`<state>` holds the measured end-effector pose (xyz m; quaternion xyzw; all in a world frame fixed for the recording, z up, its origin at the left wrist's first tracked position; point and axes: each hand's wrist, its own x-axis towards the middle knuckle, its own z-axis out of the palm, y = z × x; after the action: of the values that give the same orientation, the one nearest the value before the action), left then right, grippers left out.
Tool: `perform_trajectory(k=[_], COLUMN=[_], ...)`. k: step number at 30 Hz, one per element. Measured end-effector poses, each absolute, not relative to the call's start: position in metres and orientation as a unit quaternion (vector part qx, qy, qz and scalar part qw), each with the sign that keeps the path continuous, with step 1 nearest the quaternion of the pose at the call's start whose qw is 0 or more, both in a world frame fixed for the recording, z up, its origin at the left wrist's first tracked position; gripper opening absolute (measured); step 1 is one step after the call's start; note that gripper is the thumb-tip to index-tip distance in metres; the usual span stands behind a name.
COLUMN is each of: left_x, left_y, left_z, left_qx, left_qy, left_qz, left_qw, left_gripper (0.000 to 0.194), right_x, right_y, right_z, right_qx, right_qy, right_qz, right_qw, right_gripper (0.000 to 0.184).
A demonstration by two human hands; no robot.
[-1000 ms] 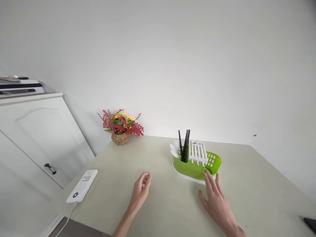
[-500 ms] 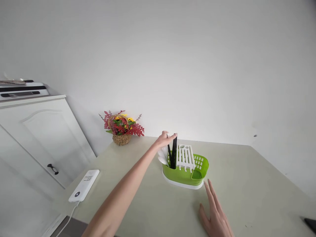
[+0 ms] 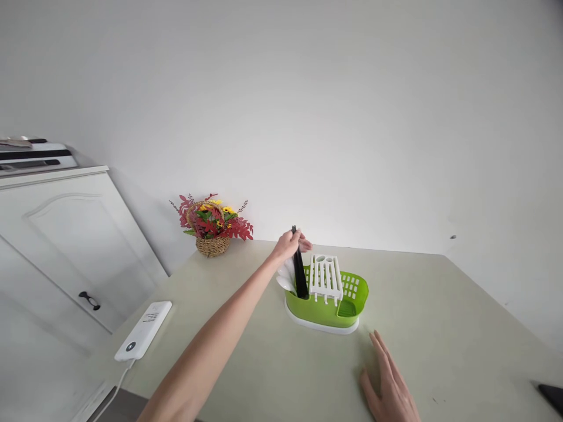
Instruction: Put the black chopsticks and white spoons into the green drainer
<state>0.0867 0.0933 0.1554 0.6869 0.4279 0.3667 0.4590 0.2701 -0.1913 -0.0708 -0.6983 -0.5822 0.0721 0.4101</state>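
Observation:
A green cutlery holder [image 3: 334,308] with a white slotted insert [image 3: 324,275] and a white base stands on the pale table [image 3: 440,328]. Black chopsticks [image 3: 299,275] and white spoons [image 3: 285,278] stand in its left compartment. My left hand [image 3: 290,245] reaches across the table and is closed around the tops of the black chopsticks. My right hand [image 3: 389,384] lies flat on the table in front of the holder, fingers stretched out and holding nothing.
A wicker basket of red and yellow flowers [image 3: 213,225] sits at the table's back left by the wall. A white device with a cable [image 3: 144,331] lies near the left edge. A white cabinet [image 3: 65,246] stands left; a dark object [image 3: 552,395] shows at the lower right.
My left hand reached from the table up to the chopsticks and closed on them, gathering them together. My right hand let go of the holder and drew back towards me.

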Motion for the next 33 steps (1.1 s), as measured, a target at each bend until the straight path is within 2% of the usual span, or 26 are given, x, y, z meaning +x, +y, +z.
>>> perform_trajectory(k=[3,6,9,13,20,25,30,33], left_x=[0.071,0.037,-0.012,-0.072,-0.117,-0.134,-0.147,-0.152], left_y=[0.103,0.118,0.129,0.126,0.089,0.077,0.072,0.066], left_z=[0.177,0.208,0.229,0.212,0.112,0.061,0.030,0.015], left_qx=[0.596,0.425,0.349,0.334,0.397,0.485,0.575,0.604], left_qy=[0.385,0.335,0.382,0.471,0.626,0.700,0.721,0.730], left_qz=[0.493,0.654,0.685,0.642,0.474,0.383,0.313,0.272], left_qw=[0.503,0.529,0.513,0.504,0.474,0.358,0.228,0.168], left_gripper=[0.033,0.023,0.029,0.031,0.028,0.024,0.014,0.016], right_x=[0.271,0.270,0.271,0.279,0.283,0.275,0.275,0.274], right_y=[-0.193,-0.194,-0.194,-0.194,-0.194,-0.195,-0.194,-0.193], right_z=[-0.070,-0.068,-0.069,-0.076,-0.084,-0.080,-0.084,-0.088], right_qx=[-0.704,-0.711,-0.717,-0.718,-0.735,-0.741,-0.743,-0.746], right_qy=[-0.579,-0.574,-0.568,-0.579,-0.569,-0.552,-0.552,-0.543], right_qz=[0.087,0.099,0.099,0.094,0.103,0.099,0.086,0.084], right_qw=[0.401,0.394,0.392,0.375,0.354,0.370,0.369,0.376], right_gripper=[0.069,0.068,0.069,0.073,0.075,0.071,0.070,0.070])
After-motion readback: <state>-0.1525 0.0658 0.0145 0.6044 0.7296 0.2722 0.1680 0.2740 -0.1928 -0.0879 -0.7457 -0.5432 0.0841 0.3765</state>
